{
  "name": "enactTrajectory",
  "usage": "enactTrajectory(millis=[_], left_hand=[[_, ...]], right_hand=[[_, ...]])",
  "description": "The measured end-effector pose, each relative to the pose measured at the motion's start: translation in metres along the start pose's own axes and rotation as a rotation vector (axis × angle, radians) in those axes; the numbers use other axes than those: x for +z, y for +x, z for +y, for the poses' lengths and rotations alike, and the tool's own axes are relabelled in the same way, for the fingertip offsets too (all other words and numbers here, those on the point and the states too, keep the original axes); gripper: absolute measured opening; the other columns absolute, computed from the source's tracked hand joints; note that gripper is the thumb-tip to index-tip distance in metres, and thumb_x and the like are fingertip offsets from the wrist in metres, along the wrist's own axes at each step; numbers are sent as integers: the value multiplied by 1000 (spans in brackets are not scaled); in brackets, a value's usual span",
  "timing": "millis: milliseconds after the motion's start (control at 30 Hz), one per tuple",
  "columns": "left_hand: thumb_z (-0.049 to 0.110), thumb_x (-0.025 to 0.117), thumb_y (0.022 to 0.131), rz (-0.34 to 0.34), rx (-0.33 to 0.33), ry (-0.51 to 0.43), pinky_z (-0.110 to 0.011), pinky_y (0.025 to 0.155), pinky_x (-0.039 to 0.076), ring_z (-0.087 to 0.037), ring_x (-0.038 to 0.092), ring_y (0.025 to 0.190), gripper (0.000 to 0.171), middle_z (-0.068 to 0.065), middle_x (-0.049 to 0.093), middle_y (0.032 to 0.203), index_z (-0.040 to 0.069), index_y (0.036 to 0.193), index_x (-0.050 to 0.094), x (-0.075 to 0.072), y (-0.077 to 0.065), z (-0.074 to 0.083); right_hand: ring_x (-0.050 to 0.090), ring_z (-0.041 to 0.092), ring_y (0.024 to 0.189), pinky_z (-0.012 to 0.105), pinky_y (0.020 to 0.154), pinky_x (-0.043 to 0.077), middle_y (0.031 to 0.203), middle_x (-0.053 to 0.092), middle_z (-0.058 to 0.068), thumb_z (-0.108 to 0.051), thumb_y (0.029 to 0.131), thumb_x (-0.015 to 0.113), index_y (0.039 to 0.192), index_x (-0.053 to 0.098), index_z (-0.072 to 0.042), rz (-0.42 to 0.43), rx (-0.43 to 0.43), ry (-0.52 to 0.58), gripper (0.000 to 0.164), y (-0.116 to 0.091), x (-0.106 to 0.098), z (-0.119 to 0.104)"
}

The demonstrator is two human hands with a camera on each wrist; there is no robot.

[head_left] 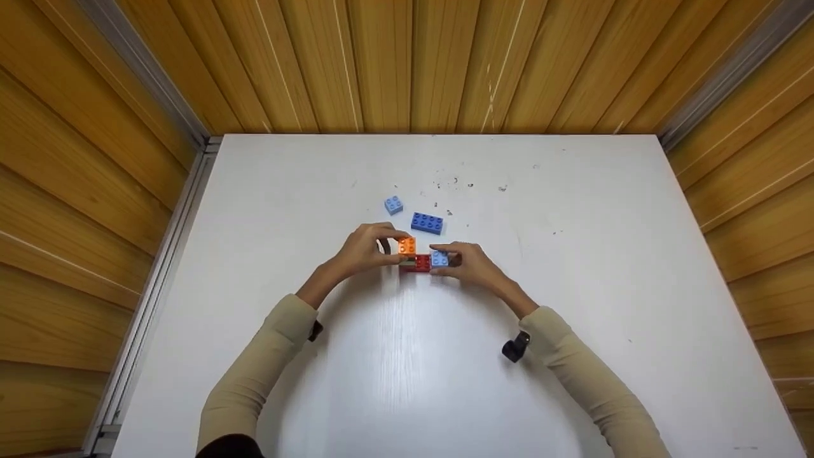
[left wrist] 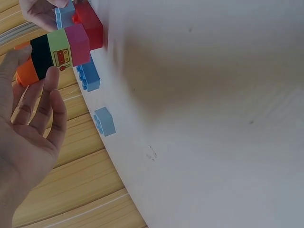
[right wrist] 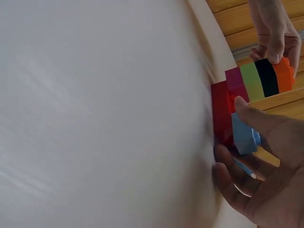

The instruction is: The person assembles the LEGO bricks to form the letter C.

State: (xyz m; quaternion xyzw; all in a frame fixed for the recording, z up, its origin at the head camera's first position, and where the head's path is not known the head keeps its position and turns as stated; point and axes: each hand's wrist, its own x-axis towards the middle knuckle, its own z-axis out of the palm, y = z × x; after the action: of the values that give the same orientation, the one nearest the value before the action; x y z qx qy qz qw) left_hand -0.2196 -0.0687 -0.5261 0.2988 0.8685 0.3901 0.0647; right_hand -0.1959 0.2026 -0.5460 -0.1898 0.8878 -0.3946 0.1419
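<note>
My left hand pinches the upper part of a brick stack between thumb and fingers. From the top it runs orange brick, black brick, lime green brick with a printed picture, and magenta brick. The magenta one is at the left end of a long red brick; I cannot tell whether it is fully seated. On the red brick's right end sits a light blue brick, held between thumb and fingers of my right hand. Red studs show between the two.
Beyond the hands, a longer dark blue brick and another light blue brick lie on the white table. Dark specks mark the tabletop farther back. Wood-panelled walls border the table's back and sides.
</note>
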Motion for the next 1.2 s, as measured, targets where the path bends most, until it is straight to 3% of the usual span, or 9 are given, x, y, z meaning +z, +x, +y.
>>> enactTrajectory(millis=[100, 200, 367, 500, 700, 800, 1200], left_hand=[[21, 83, 86, -5, -17, -48, -23, 68, 54, -20, 70, 79, 39, -10, 74, 105, 9, 123, 75, 1, 0, 0], [19, 82, 87, -6, -17, -94, -28, 71, 57, -23, 71, 81, 40, -13, 74, 109, 7, 124, 73, 1, -2, -1], [17, 81, 88, -3, -1, -158, -38, 76, 59, -27, 72, 86, 44, -16, 73, 115, 4, 129, 70, 4, -5, -1], [20, 81, 89, 11, 12, -186, -32, 76, 58, -26, 71, 89, 49, -15, 72, 119, 6, 134, 67, 5, -10, 0], [16, 81, 89, 103, 50, -286, -35, 76, 60, -26, 71, 86, 43, -16, 72, 116, 4, 128, 70, 7, -15, -2], [15, 80, 89, 121, 52, -317, -37, 79, 60, -26, 71, 86, 41, -15, 72, 117, 2, 126, 70, 12, -15, -3], [25, 76, 93, 158, 5, -145, -44, 75, 61, -23, 69, 84, 37, -11, 72, 117, 9, 126, 71, 21, -17, 3]], right_hand=[[72, 34, 104, 46, 92, 58, 126, 71, 21, -20, 95, 74, 132, 67, -1, -7, 3, 16, 43, 3, -13, -1], [72, 37, 106, 48, 92, 58, 123, 72, 21, -17, 98, 69, 127, 70, 1, 37, 2, 24, 34, 9, -25, 0], [72, 37, 100, 32, 80, 59, 121, 73, 22, -14, 99, 68, 124, 71, 2, 123, -8, 24, 30, 24, -33, 5], [71, 37, 97, 21, 74, 54, 118, 72, 25, -11, 97, 70, 123, 71, 4, 210, -15, 75, 31, 37, -27, 11], [66, 40, 97, 44, 89, 55, 113, 65, 29, -8, 90, 77, 128, 66, 7, 303, -42, 90, 42, 53, -8, 18], [64, 38, 99, 47, 91, 53, 115, 62, 26, -11, 88, 80, 130, 65, 5, 308, -19, 82, 48, 58, 1, 21], [62, 32, 93, 33, 83, 47, 105, 67, 21, -10, 87, 81, 127, 70, -1, 266, -64, 27, 43, 67, 10, 23]])
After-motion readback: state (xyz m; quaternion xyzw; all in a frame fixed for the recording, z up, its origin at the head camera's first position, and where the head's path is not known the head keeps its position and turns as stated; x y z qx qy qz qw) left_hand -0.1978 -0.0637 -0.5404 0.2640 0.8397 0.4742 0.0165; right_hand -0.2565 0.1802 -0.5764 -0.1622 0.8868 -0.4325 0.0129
